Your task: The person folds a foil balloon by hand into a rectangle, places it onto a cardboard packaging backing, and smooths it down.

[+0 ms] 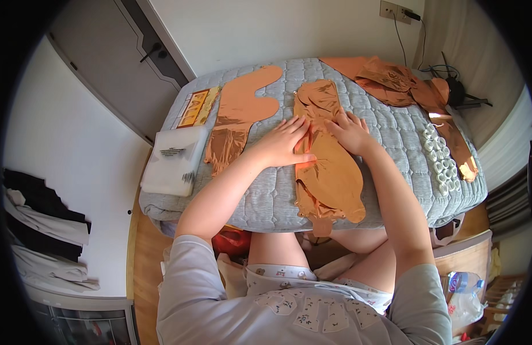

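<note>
A deflated copper-coloured foil balloon (329, 172) lies folded and creased in front of me on a grey quilted bed cover. My left hand (282, 144) rests on its left edge, fingers stretched out and thumb reaching onto the foil. Across from it, my right hand (351, 132) presses on the balloon's right edge, also with fingers extended. The balloon's upper part (317, 98) is crumpled beyond my fingertips. To the left, another flat foil balloon (240, 112) with rounded lobes is spread out.
More copper foil balloons (386, 83) lie at the bed's far right. Rolls of white ribbon (441, 161) are at the right edge. A clear plastic package (174, 161) and a yellow-orange printed packet (194, 109) lie left. A black device with cables (458, 89) sits at the far right corner.
</note>
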`<state>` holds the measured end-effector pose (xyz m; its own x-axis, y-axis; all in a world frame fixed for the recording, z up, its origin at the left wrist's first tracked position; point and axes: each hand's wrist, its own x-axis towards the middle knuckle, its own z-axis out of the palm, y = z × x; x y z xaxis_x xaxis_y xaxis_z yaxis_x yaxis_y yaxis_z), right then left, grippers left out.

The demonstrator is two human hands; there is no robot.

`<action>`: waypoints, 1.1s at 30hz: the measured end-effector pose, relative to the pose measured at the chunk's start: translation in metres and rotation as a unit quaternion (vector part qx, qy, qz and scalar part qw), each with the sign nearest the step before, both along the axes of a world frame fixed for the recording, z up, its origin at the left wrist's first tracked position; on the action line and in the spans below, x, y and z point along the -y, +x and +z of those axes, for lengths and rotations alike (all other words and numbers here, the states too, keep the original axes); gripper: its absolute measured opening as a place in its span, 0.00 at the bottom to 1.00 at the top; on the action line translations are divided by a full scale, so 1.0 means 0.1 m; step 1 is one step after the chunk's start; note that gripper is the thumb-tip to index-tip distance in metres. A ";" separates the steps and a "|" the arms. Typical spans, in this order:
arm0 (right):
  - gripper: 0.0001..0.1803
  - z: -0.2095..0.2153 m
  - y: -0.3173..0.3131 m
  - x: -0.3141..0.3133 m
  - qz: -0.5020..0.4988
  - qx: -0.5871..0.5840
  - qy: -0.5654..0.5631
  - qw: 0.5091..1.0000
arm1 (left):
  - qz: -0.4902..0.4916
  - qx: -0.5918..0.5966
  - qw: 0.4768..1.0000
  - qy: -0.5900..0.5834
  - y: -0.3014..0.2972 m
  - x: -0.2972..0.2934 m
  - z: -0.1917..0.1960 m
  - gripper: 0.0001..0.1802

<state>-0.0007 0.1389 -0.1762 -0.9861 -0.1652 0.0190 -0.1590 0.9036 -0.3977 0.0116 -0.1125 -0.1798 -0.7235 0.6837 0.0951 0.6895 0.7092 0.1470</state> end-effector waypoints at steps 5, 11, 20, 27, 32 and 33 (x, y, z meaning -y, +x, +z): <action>0.24 -0.07 -0.02 -0.14 0.056 -0.078 -0.035 0.995 | -0.003 -0.012 0.999 0.032 0.01 -0.01 -0.01 0.59; 0.22 -0.07 -0.01 -0.17 0.063 -0.119 -0.056 0.989 | 0.013 -0.030 0.999 -0.022 0.06 -0.06 0.05 0.53; 0.16 0.01 0.02 -0.16 0.163 -0.199 -0.140 0.956 | 0.040 0.005 0.999 0.005 0.04 -0.07 -0.04 0.56; 0.11 0.28 0.52 0.25 0.376 -0.141 -0.120 0.908 | 0.044 -0.009 0.999 -0.022 0.06 -0.05 -0.04 0.51; 0.20 0.19 0.91 0.27 0.434 -0.155 -0.009 0.888 | 0.021 -0.042 0.999 0.009 -0.01 -0.01 -0.16 0.50; 0.20 0.20 0.94 0.26 0.435 -0.154 -0.008 0.887 | 0.018 -0.045 0.999 0.003 -0.01 -0.01 -0.16 0.49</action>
